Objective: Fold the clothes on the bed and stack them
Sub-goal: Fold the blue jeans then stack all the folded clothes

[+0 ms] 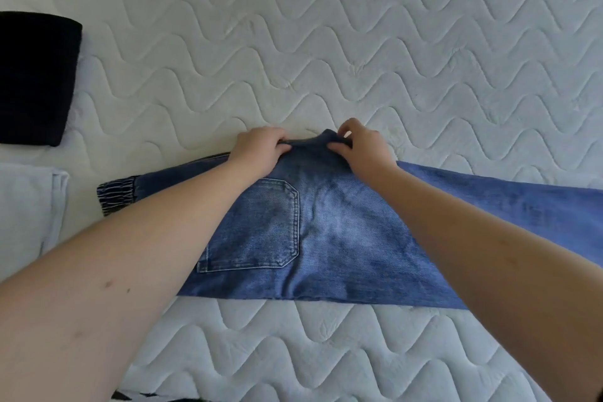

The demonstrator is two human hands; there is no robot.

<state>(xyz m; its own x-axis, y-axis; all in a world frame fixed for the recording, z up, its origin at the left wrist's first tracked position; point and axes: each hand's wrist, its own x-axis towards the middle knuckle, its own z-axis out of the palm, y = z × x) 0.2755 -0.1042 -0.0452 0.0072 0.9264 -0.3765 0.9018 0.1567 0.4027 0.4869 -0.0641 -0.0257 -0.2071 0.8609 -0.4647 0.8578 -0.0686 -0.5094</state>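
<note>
A folded black fabric garment (pixel 36 78) lay at the far left of the white wave-quilted mattress (pixel 359 42), with a folded pale blue cloth (pixel 29 212) just below it, both apart from the work. The blue denim jeans (pixel 326 238) lay flat across the mattress, back pocket (pixel 261 225) up. The left hand (pixel 257 148) and right hand (pixel 362 147) each pinched the jeans' raised far edge.

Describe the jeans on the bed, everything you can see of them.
The jeans are mid-blue denim with faded patches, lying flat across the quilted white mattress, folded lengthwise so one stitched back pocket faces up. The elastic waistband points left; the legs run off the right edge. The left hand and the right hand pinch the bunched seat point at the far edge. Both forearms cross above the denim.
</note>
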